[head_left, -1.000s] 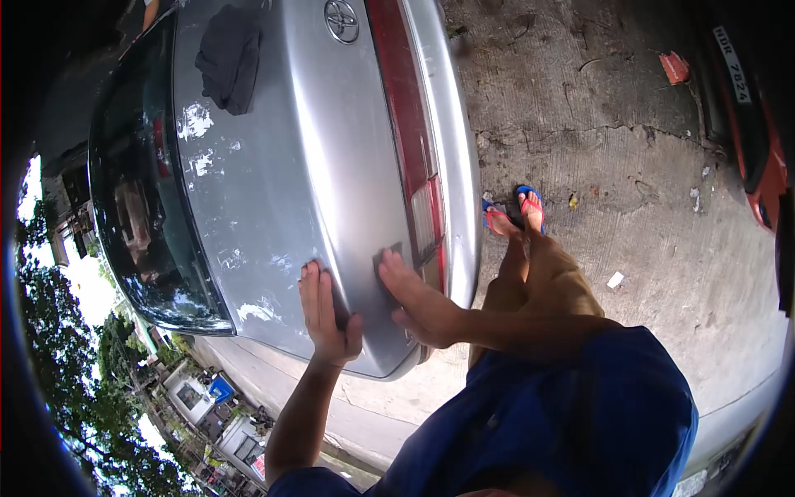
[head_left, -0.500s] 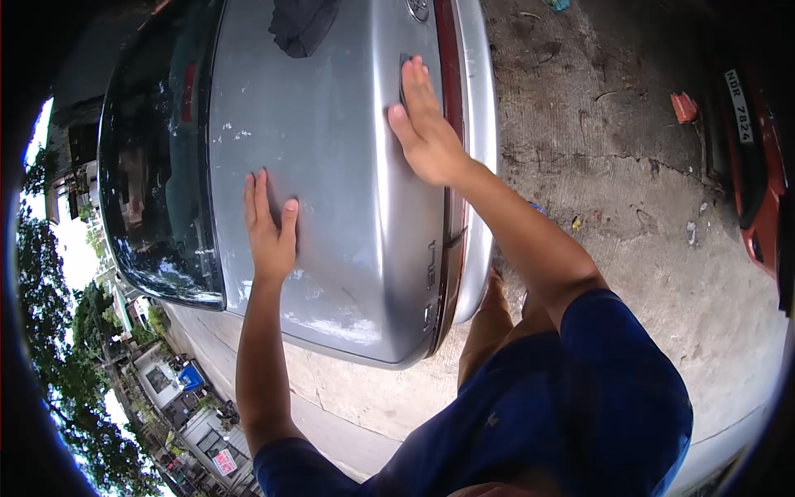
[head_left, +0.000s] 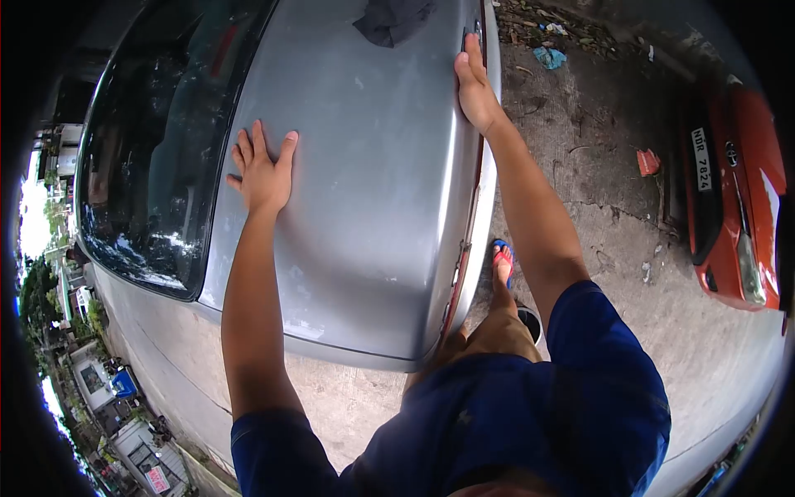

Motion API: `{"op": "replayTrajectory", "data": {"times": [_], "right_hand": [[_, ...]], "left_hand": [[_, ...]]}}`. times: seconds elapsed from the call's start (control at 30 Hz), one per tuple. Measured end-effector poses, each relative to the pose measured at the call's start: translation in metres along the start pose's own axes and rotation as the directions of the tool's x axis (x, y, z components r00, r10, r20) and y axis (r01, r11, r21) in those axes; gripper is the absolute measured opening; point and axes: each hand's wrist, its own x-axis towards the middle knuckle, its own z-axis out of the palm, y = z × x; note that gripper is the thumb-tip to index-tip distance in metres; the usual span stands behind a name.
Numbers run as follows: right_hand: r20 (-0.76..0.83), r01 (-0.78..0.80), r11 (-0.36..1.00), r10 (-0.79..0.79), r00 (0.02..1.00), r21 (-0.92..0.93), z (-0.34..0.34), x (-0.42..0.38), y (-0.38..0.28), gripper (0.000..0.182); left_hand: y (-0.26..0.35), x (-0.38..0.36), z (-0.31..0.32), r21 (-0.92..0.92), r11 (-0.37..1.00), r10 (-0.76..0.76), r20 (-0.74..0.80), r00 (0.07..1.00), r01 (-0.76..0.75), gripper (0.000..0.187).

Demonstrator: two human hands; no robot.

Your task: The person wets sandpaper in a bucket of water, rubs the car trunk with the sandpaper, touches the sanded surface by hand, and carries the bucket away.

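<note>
My left hand [head_left: 263, 178] lies flat with spread fingers on the silver trunk lid [head_left: 356, 190] of a car, not far from the dark rear window [head_left: 157, 157]. At the lid's rear edge, my right hand [head_left: 479, 91] rests with its fingers stretched out, fingertips beside a dark recess in the car's back face. It holds nothing that I can see. A crumpled dark cloth [head_left: 393, 21] lies on the lid beyond both hands. Whitish marks show on the lid's near side.
A red car [head_left: 737, 190] with a plate stands behind on the concrete ground [head_left: 580, 190]. A dark bucket [head_left: 530, 323] is by my legs, near a foot in a slipper [head_left: 503, 255]. Litter, including a red scrap [head_left: 648, 162] and blue plastic [head_left: 549, 57], lies about.
The view has shifted, bringing the bucket, foot and more of the red car into sight. My left hand's fingers are spread wider. Both hands are still at the trunk lid.
</note>
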Motion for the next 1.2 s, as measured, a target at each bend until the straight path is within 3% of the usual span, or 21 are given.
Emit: {"op": "replayTrajectory", "data": {"times": [0.07, 0.13, 0.2, 0.27, 0.33, 0.37, 0.47, 0.53, 0.6, 0.67, 0.73, 0.8, 0.83, 0.9, 1.0, 1.1, 1.2], "right_hand": [[0.001, 0.056, 0.998, -0.056, 0.998, -0.018, 0.015, -0.063, -0.004, 0.079], [0.075, 0.166, 0.982, -0.160, 0.984, -0.091, 0.038, -0.190, -0.023, 0.078], [0.302, 0.285, 0.954, -0.246, 0.921, -0.094, 0.037, -0.310, -0.040, 0.076], [0.519, 0.185, 0.978, -0.208, 0.829, 0.097, 0.006, -0.372, -0.064, 0.075], [0.533, -0.146, 0.915, -0.084, 0.842, 0.376, -0.027, -0.392, -0.059, 0.075], [0.563, -0.314, 0.813, -0.020, 0.826, 0.490, -0.045, -0.402, -0.057, 0.075], [0.505, -0.491, 0.682, 0.203, 0.839, 0.542, -0.111, -0.394, -0.056, 0.069], [0.456, -0.471, 0.637, 0.203, 0.866, 0.610, -0.151, -0.390, -0.062, 0.067], [0.401, -0.442, 0.637, 0.219, 0.889, 0.631, -0.186, -0.389, -0.059, 0.067], [0.340, -0.410, 0.680, 0.245, 0.908, 0.608, -0.217, -0.391, -0.041, 0.068], [0.335, -0.467, 0.688, 0.328, 0.883, 0.556, -0.246, -0.404, -0.015, 0.071], [0.355, -0.538, 0.673, 0.406, 0.842, 0.507, -0.274, -0.419, 0.013, 0.072], [0.321, -0.531, 0.606, 0.428, 0.845, 0.592, -0.286, -0.428, 0.027, 0.074], [0.263, -0.502, 0.450, 0.494, 0.829, 0.739, -0.307, -0.442, 0.052, 0.079], [0.154, -0.415, 0.399, 0.543, 0.825, 0.817, -0.343, -0.444, 0.052, 0.087], [0.128, -0.396, 0.381, 0.567, 0.814, 0.836, -0.390, -0.440, 0.084, 0.086], [0.093, -0.400, 0.462, 0.556, 0.826, 0.792, -0.439, -0.414, 0.107, 0.082]], "left_hand": [[0.004, -0.002, -0.006, 0.002, 1.000, 0.010, 0.001, 1.000, -0.010, 0.100], [0.008, -0.006, -0.013, 0.018, 1.000, 0.002, 0.005, 1.000, -0.002, 0.098], [0.012, -0.014, -0.002, 0.010, 0.999, -0.034, 0.012, 0.999, 0.034, 0.096], [0.019, -0.007, 0.012, -0.022, 0.997, -0.076, 0.004, 0.997, 0.076, 0.093], [0.083, -0.051, -0.006, -0.032, 0.976, 0.219, 0.106, 0.970, -0.216, 0.089], [0.119, -0.075, -0.011, -0.058, 0.939, 0.343, 0.141, 0.929, -0.338, 0.087], [0.202, -0.111, 0.012, -0.108, 0.822, 0.570, 0.169, 0.804, -0.559, 0.084], [0.241, -0.150, -0.002, 0.339, 0.663, 0.595, 0.303, 0.744, -0.668, 0.084], [0.254, -0.171, 0.023, 0.656, 0.368, 0.574, 0.398, 0.716, -0.659, 0.085], [0.256, -0.175, 0.061, 0.728, 0.138, 0.549, 0.508, 0.663, -0.672, 0.087], [0.257, -0.187, 0.065, 0.642, -0.009, 0.487, 0.672, 0.557, -0.767, 0.090], [0.276, -0.169, 0.045, 0.511, -0.055, 0.435, 0.786, 0.440, -0.858, 0.093], [0.288, -0.153, 0.036, 0.434, -0.081, 0.396, 0.840, 0.370, -0.897, 0.094], [0.322, -0.097, 0.043, 0.593, 0.017, 0.488, 0.698, 0.524, -0.805, 0.093], [0.353, -0.025, 0.050, 0.701, 0.226, 0.566, 0.471, 0.677, -0.676, 0.094], [0.334, -0.051, 0.065, 0.748, 0.148, 0.566, 0.472, 0.675, -0.647, 0.096], [0.294, -0.146, 0.035, 0.619, 0.026, 0.484, 0.679, 0.551, -0.785, 0.091]]}}
